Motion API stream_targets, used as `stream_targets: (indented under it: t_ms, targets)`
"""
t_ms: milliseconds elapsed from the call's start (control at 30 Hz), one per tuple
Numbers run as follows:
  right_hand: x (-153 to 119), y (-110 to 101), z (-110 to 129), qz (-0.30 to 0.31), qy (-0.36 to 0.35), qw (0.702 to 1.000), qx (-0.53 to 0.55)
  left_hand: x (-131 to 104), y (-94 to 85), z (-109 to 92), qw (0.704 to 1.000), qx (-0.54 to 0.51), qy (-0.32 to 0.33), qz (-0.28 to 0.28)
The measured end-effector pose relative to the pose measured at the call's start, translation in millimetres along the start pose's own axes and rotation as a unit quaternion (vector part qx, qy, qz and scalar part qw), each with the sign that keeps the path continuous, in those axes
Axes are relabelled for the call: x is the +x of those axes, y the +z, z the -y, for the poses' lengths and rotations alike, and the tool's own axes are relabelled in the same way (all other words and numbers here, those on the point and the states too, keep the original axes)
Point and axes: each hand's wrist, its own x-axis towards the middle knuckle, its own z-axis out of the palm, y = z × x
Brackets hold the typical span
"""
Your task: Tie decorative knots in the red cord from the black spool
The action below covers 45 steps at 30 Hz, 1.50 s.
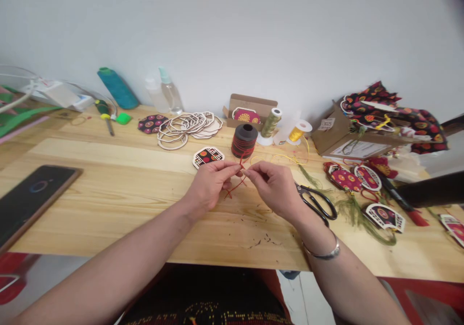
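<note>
Above the middle of the wooden table, my left hand (213, 182) pinches a thin red cord (237, 185) between thumb and finger. My right hand (273, 184) meets it from the other side, its thumb and fingertips closed on the same cord. Loose cord ends dangle below the fingers. Just behind the hands stands a dark spool (244, 139) with red cord wound round it. A white-framed, patterned ornament (207, 157) lies behind my left hand. Beside my right wrist rest black-handled scissors (319, 203), partly hidden by the hand.
Thin wooden frames (181, 130) are piled near the wall. A green thread spool (271, 123) and a yellow thread spool (300, 131) stand right of centre. Finished ornaments with tassels (384, 217) and a cardboard box (337, 136) occupy the right. A phone (34, 199) lies left.
</note>
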Motion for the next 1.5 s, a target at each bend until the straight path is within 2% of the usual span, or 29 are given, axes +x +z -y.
stream_targets:
  t_ms: [133, 233, 300, 400, 500, 567, 600, 667, 700, 733, 800, 867, 967, 1167, 1367, 1500]
  targets:
    - [-8, 9, 6, -0.003, -0.118, 0.983, -0.143, 0, 0.0, 0, 0.999, -0.032, -0.008, 0.006]
    - [-11, 14, 6, 0.002, -0.242, 0.932, -0.272, -1, -1.6, -1, 0.998, -0.047, -0.035, 0.026]
    - [-12, 16, 5, 0.02, -0.311, 0.894, -0.322, -2, -2.4, -2, 0.996, -0.058, -0.056, 0.031]
    - [-12, 16, 6, 0.072, -0.37, 0.868, -0.323, -2, -1.9, -4, 0.994, -0.084, -0.072, 0.014]
    - [-14, 12, 11, 0.118, -0.393, 0.89, -0.201, -2, -0.5, -5, 0.991, -0.103, -0.081, -0.007]
    - [-14, 9, 14, 0.103, -0.36, 0.925, -0.062, -3, 0.1, -6, 0.991, -0.107, -0.087, -0.003]
    - [-12, 7, 14, 0.069, -0.317, 0.946, 0.003, -3, 0.2, -5, 0.99, -0.104, -0.09, 0.002]
    - [-7, 5, 11, -0.032, -0.186, 0.978, 0.094, -3, 0.1, -5, 0.991, -0.102, -0.085, 0.007]
    - [-3, 5, 8, -0.085, -0.106, 0.984, 0.116, -3, 0.0, -4, 0.991, -0.099, -0.085, 0.011]
    - [1, 6, 4, -0.111, -0.04, 0.983, 0.138, -3, -0.1, -4, 0.992, -0.095, -0.086, 0.015]
    - [8, 8, -6, -0.08, 0.082, 0.97, 0.215, -3, 0.0, -3, 0.992, -0.085, -0.087, 0.026]
    - [13, 12, -13, -0.04, 0.146, 0.945, 0.289, -3, 0.7, -3, 0.993, -0.071, -0.085, 0.037]
    - [15, 15, -17, -0.015, 0.163, 0.926, 0.34, -4, 2.7, -2, 0.993, -0.042, -0.09, 0.055]
    - [12, 13, -17, -0.021, 0.152, 0.928, 0.339, -7, 4.4, 1, 0.991, 0.012, -0.1, 0.086]
    - [14, 13, -19, -0.019, 0.157, 0.919, 0.361, -9, 1.0, 3, 0.989, 0.063, -0.027, 0.132]
    - [15, 12, -15, 0.035, 0.184, 0.883, 0.43, -11, 1.9, 2, 0.991, 0.062, -0.018, 0.121]
